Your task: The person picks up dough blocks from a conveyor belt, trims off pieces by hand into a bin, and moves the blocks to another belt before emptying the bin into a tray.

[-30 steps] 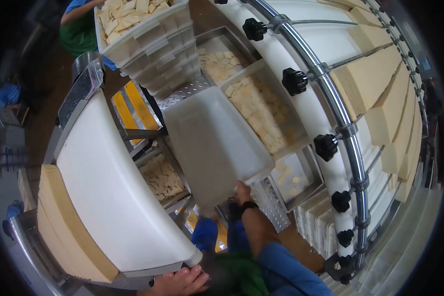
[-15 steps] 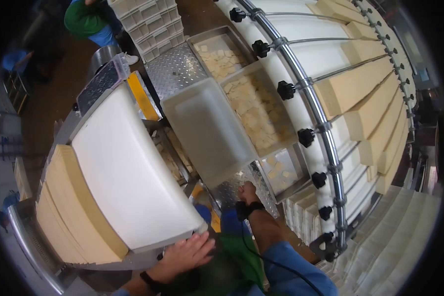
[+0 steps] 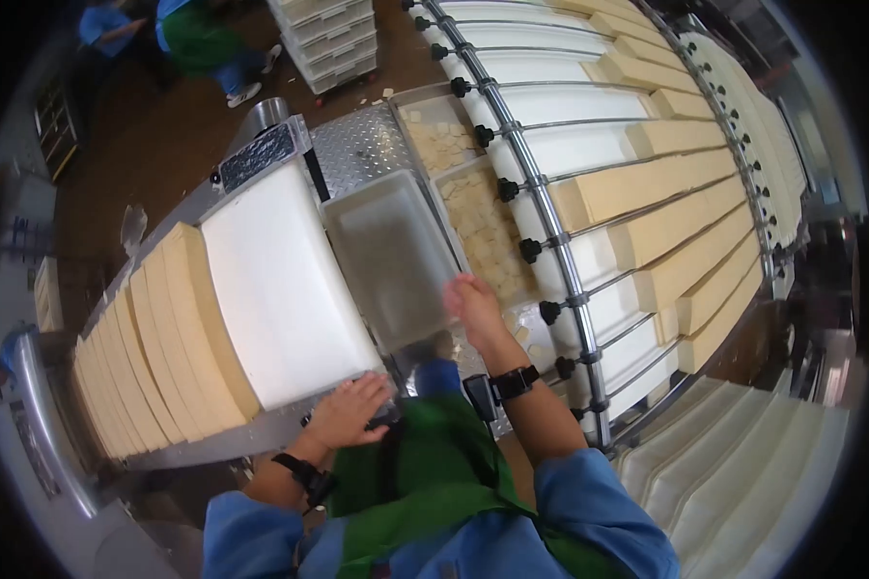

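My left hand (image 3: pixel 350 410) lies flat with fingers stretched at the near corner of a white conveyor belt (image 3: pixel 285 289). Further left along the same belt stands a row of pale-yellow layered sheets (image 3: pixel 203 328). My right hand (image 3: pixel 475 307) is over the right rim of an empty grey tray (image 3: pixel 388 261), its fingers smeared by motion. Beyond that rim, a second tray holds many flat pale squares (image 3: pixel 483 227), and more squares (image 3: pixel 439 140) lie in a tray behind it.
A curved rack with a steel rail (image 3: pixel 541 198) and black knobs rises at the right, carrying pale-yellow slabs (image 3: pixel 647 183). White stacked sheets (image 3: pixel 734 454) stand below it. At the back are a stack of white crates (image 3: pixel 328 43) and a person in a green apron (image 3: pixel 198 39).
My right hand has moved forward from beside the metal plate to the grey tray's right rim. The left hand stays at the belt corner. The whole view has shifted.
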Tool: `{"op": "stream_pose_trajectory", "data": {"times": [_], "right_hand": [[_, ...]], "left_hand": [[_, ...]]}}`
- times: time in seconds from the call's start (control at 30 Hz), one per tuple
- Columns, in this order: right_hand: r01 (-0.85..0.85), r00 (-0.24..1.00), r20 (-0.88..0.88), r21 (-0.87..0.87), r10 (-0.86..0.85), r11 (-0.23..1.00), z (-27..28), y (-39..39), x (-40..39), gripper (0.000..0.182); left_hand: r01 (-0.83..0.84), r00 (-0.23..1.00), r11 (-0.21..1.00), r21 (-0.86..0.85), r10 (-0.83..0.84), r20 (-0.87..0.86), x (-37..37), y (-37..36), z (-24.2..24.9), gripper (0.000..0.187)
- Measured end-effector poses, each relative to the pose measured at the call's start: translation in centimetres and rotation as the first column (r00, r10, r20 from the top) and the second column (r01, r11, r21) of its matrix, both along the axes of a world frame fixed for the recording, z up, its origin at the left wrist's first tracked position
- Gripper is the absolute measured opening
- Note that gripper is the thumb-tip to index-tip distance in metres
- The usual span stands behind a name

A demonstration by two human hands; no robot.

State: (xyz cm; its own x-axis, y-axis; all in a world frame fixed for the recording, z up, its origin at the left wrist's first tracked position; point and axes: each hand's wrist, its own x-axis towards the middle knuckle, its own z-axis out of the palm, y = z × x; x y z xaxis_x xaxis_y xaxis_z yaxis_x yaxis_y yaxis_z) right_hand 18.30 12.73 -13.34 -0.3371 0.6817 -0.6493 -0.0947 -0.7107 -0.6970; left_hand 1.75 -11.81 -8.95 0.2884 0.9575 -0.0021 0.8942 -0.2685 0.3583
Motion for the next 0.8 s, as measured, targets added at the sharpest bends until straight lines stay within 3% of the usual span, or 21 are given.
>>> {"op": "stream_pose_trajectory", "data": {"times": [0.07, 0.17, 0.33, 0.5, 0.8], "right_hand": [[-0.062, 0.998, -0.017, 0.189, 0.066, 0.980, 5.3, 1.4, -0.6, 0.018], [-0.096, 0.967, -0.180, 0.401, 0.181, 0.911, 12.5, 3.9, 1.3, 0.016], [-0.114, 0.987, -0.046, 0.472, 0.154, 0.874, 17.5, 6.3, 7.7, 0.014], [-0.180, 0.982, 0.038, 0.470, 0.184, 0.864, 17.3, 6.6, 13.8, 0.010], [-0.011, 1.000, 0.003, 0.483, 0.011, 0.875, 17.4, 6.6, 20.1, 0.009]], "left_hand": [[-0.027, 0.999, 0.998, -0.054, 0.028, 0.015, 0.2, -0.2, 0.2, 0.067], [-0.053, 0.999, 0.998, -0.026, 0.053, -0.009, 0.3, -0.3, 0.4, 0.070], [-0.096, 0.995, 0.994, -0.042, 0.095, -0.022, 0.9, -0.3, 1.0, 0.070], [-0.111, 0.992, 0.993, -0.036, 0.108, -0.069, 1.1, -0.4, 1.2, 0.068], [-0.102, 0.987, 0.993, -0.062, 0.093, -0.128, 1.2, -0.4, 1.5, 0.068]]}}
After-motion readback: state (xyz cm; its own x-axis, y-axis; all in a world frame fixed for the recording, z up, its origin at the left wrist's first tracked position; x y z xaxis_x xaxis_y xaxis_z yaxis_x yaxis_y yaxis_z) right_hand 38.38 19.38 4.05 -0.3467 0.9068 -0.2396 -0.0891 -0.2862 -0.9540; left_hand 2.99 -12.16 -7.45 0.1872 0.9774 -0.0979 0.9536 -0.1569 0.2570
